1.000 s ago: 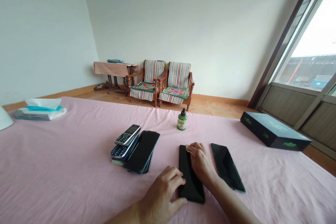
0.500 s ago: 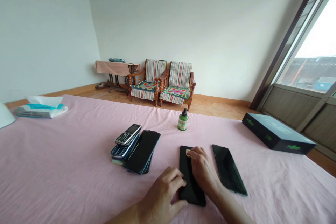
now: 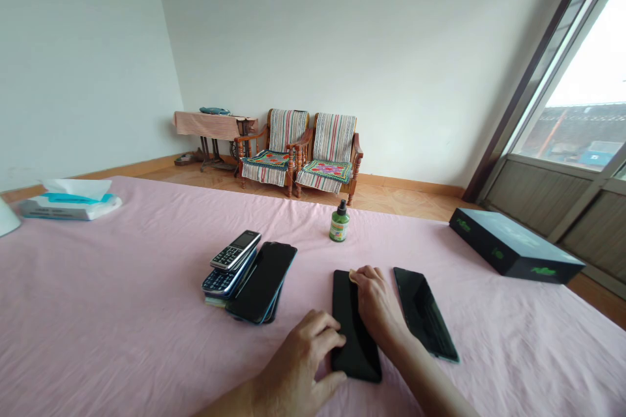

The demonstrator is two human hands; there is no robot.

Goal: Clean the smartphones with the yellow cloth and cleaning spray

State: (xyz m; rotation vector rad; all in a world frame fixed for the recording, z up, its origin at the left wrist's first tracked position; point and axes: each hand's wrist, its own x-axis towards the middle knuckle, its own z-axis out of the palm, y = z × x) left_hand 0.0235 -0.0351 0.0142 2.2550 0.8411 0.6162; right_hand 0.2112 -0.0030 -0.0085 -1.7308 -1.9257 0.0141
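Observation:
A black smartphone lies flat on the pink cloth, its long side pointing away from me. My left hand holds it at its left edge, the bent fingertips on the edge and the thumb near the lower left corner. Across the phone's far end, my right hand pinches a small beige piece of cloth or sponge against the glass; most of that piece is hidden under the fingers. To the right of that hand, a second dark smartphone rests screen up, apart from both hands.
Left of my hands sit stacked smartphones and keypad phones. A green spray bottle stands beyond them. A black box is at the right, a tissue pack at far left. Two chairs stand past the pink cloth.
My right hand has slid slightly toward the far end of the phone with the beige piece. The left hand keeps its place on the phone; the whole view has shifted a little.

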